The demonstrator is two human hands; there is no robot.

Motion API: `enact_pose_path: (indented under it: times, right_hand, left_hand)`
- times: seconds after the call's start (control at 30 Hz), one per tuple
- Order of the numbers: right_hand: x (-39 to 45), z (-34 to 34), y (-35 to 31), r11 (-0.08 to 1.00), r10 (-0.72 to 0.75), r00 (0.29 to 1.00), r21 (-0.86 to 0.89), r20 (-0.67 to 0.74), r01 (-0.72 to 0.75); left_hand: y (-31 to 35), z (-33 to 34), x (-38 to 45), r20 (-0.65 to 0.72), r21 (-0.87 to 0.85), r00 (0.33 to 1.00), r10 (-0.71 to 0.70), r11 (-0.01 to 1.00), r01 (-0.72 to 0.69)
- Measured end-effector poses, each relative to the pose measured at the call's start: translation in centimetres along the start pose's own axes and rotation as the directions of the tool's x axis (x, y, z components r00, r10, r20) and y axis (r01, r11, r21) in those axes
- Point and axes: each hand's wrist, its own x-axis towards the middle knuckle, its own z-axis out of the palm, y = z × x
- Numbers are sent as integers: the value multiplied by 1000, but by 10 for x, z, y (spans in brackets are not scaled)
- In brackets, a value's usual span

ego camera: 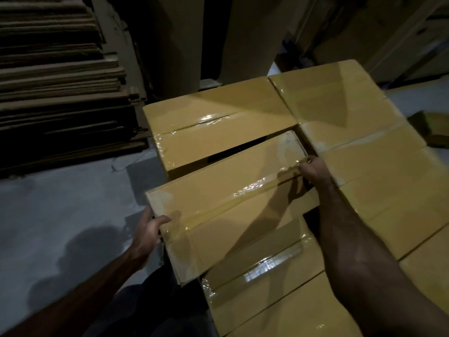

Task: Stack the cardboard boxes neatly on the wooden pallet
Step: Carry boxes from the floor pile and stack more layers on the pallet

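A taped yellow-brown cardboard box (226,203) is held tilted between my hands, above the stack. My left hand (149,231) grips its near-left end, thumb on top. My right hand (314,170) grips its far-right end, fingers curled over the edge. Behind it lies a taped box (213,127). To the right lie a far box (335,98) and a long box (388,181). Below the held box is a near box (267,288). The wooden pallet is hidden under the boxes.
A tall pile of flat cardboard sheets (58,83) stands at the left. Large paper rolls or upright cardboard (184,40) rise behind the boxes. Grey concrete floor (60,203) lies at the left. A small box (435,130) sits at the right edge.
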Motion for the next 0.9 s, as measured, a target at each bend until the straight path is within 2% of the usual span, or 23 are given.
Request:
enact_pose_path:
  times: [0.13,0.37,0.6,0.9]
  right_hand:
    - [-25,-12,-24,998,-9,1000,56,-21,11]
    - [-7,-12,-16,998,-48,996,35,-77,50]
    - [14,-19,-13,998,-45,993,29,-111,48]
    - [22,-14,-15,999,-34,989,-7,-144,33]
  left_hand:
    - [13,9,12,-29,7,998,-56,998,56]
    - [24,24,29,3,15,999,-51,999,51]
    - [34,40,33,10,16,993,-118,993,117]
    - [41,45,46,2,42,995,-102,994,102]
